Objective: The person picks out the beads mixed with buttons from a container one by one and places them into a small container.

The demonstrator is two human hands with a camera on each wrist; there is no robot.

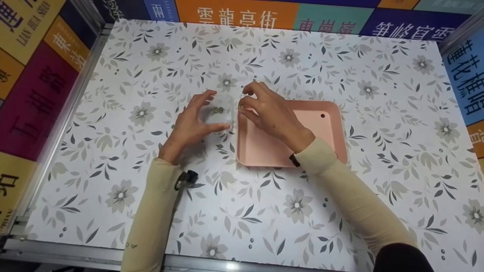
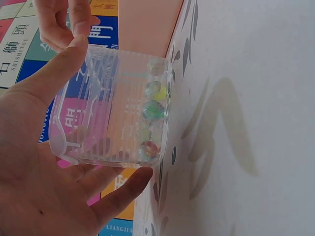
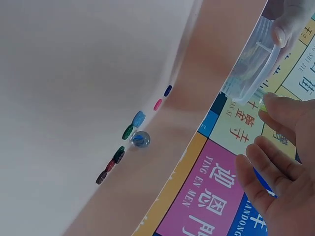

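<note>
My left hand (image 1: 191,122) spreads thumb and fingers around a small clear plastic box (image 2: 108,108), the thumb by its rim and the fingers along the opposite side. Several glass marbles (image 2: 153,110) lie in the box, greenish, clear and one with red. My right hand (image 1: 270,111) is between the box and a pink tray (image 1: 340,132). Between its thumb and forefinger it pinches a small yellow-green marble (image 3: 263,104), mostly covered by the fingertips. Inside the tray, a clear marble with blue (image 3: 141,139) lies among several coloured buttons (image 3: 127,132), which the right hand hides in the head view.
A dark round button (image 1: 322,116) lies at the tray's far right. The table (image 1: 257,226) has a floral cover and a metal edge (image 1: 68,247) at the front. Printed panels (image 1: 238,15) stand along its back and sides.
</note>
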